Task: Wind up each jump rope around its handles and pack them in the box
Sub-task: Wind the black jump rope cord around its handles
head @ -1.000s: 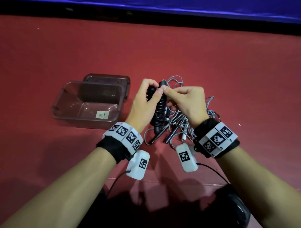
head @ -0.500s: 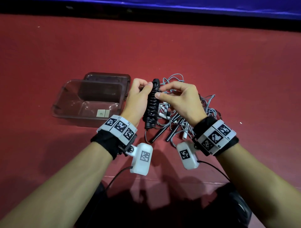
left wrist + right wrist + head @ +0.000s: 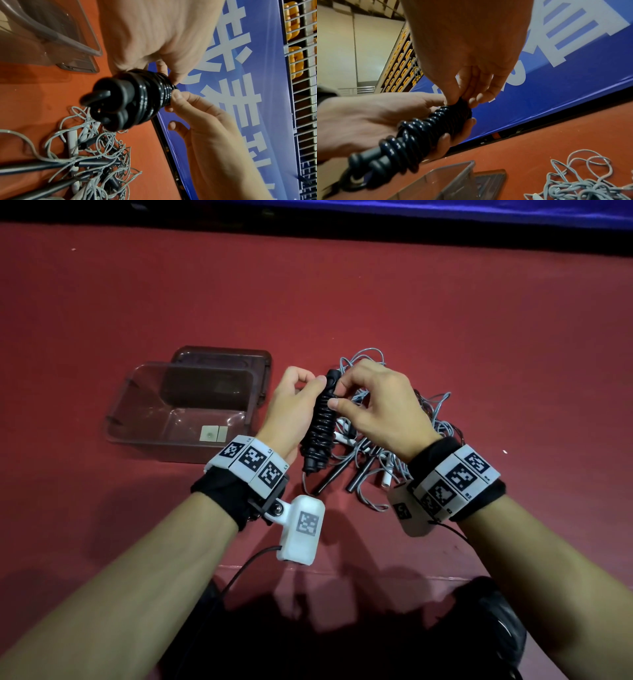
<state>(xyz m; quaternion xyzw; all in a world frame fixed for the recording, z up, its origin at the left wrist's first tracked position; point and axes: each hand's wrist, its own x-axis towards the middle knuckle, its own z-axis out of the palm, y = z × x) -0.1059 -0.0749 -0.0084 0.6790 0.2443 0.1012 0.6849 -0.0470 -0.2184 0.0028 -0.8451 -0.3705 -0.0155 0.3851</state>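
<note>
The black jump rope [image 3: 320, 428] is wound in tight coils around its paired handles and held up off the red floor [image 3: 445, 320], roughly upright with its lower end tilted toward the person. The left hand [image 3: 291, 414] wraps around the bundle from the left side, thumb up near the top and fingers curled behind it. The right hand [image 3: 380, 405] pinches the upper end of the bundle, thumb and fingertips closed on the last turn of black cord; from the right wrist view the fingertips [image 3: 453, 100] bunch right at the tip of the coil.

Just behind and to the right of the hands lies a tangled heap of grey ropes [image 3: 404, 440] with dark and white handles poking out toward the near side, resting on the floor.

To the left, close beside the left hand, sits the clear brownish box [image 3: 144, 392], open, with a small pale sticker on its bottom. Its lid [image 3: 222, 357] lies at the far side, partly behind it.

Along the far edge of the floor runs a blue banner [image 3: 240, 94] with white lettering.
</note>
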